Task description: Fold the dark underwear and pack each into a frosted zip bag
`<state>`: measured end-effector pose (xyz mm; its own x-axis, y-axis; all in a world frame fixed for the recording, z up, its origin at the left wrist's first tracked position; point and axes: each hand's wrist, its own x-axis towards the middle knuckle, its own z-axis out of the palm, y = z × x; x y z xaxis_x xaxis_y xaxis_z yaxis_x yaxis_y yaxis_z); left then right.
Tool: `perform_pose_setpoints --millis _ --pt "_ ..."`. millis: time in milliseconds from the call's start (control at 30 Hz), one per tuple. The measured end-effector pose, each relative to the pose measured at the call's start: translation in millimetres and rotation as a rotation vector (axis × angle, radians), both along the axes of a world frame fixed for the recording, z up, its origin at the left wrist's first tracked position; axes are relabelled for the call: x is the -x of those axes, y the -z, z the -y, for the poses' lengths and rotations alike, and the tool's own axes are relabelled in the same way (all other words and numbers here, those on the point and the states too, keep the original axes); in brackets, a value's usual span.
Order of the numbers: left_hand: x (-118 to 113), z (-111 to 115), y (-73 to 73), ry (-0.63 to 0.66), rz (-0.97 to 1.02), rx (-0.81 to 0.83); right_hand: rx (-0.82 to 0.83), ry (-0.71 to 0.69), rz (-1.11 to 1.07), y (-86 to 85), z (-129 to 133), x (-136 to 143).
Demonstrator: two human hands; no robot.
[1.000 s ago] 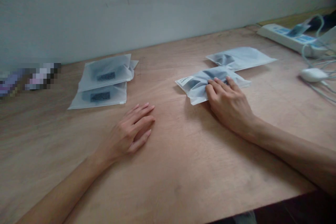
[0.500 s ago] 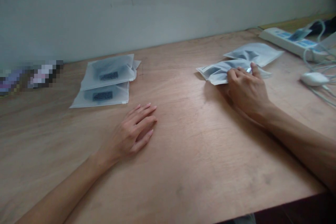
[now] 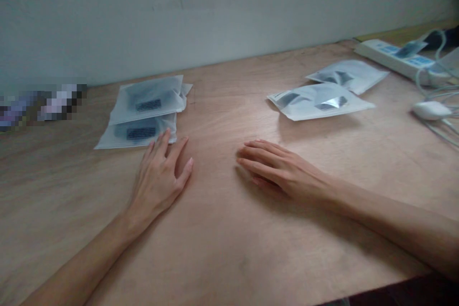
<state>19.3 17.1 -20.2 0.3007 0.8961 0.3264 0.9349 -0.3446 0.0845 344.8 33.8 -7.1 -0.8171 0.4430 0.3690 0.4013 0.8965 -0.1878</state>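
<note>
On the left lies a stack of frosted zip bags with dark contents and black printed labels. The upper bag point(image 3: 150, 93) overlaps the lower bag point(image 3: 122, 136). My left hand point(image 3: 161, 172) has its fingers spread, with the fingertips at the lower bag's front edge; whether they press on it I cannot tell. My right hand point(image 3: 276, 167) is over the middle of the table, fingers extended, holding nothing. Beyond it lies a pale pouch point(image 3: 308, 107) with dark, shiny patches, and a similar pouch point(image 3: 366, 74) sits partly behind that one.
A white power strip point(image 3: 398, 60) stands at the back right, with cables and a white charger point(image 3: 432, 110) near it. Blurred-out items point(image 3: 59, 103) lie at the far left. The wooden table point(image 3: 222, 248) meets a plain wall point(image 3: 222, 14).
My right hand has let go of the front pouch and moved left and toward me. The pouch now lies flatter. My left hand has shifted left to the lower bag's edge, fingers spreading.
</note>
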Motion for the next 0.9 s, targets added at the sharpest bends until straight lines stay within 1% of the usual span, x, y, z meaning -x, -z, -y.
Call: perform_pose_setpoints --millis 100,267,367,433,567,667,800,900 --pt "-1.8 0.4 -2.9 -0.026 -0.008 0.03 0.079 0.032 -0.023 0.2 -0.1 0.3" --pt "-5.0 2.0 -7.1 -0.035 -0.049 0.034 0.099 0.046 -0.031 -0.7 -1.1 -2.2" --pt "-6.9 3.2 -9.2 -0.008 -0.068 0.012 0.097 0.048 -0.04 -1.1 -0.7 -1.2" --pt "-8.8 4.9 -10.8 0.033 -0.084 -0.004 0.091 0.049 -0.036 -1.4 -0.6 -0.5" --pt "-15.2 11.8 -13.1 0.191 -0.07 -0.009 0.077 0.048 -0.044 -1.2 -1.0 -0.2" --pt "-20.9 18.2 -12.2 0.362 -0.005 0.007 0.069 0.047 -0.041 -0.4 -1.2 -0.7" --pt "-25.7 21.9 -9.9 0.623 0.089 0.069 0.048 0.031 -0.048 0.1 -1.7 0.3" --pt "-28.5 22.5 -10.6 0.776 0.12 0.112 0.009 0.002 -0.067 -0.6 -1.2 2.8"
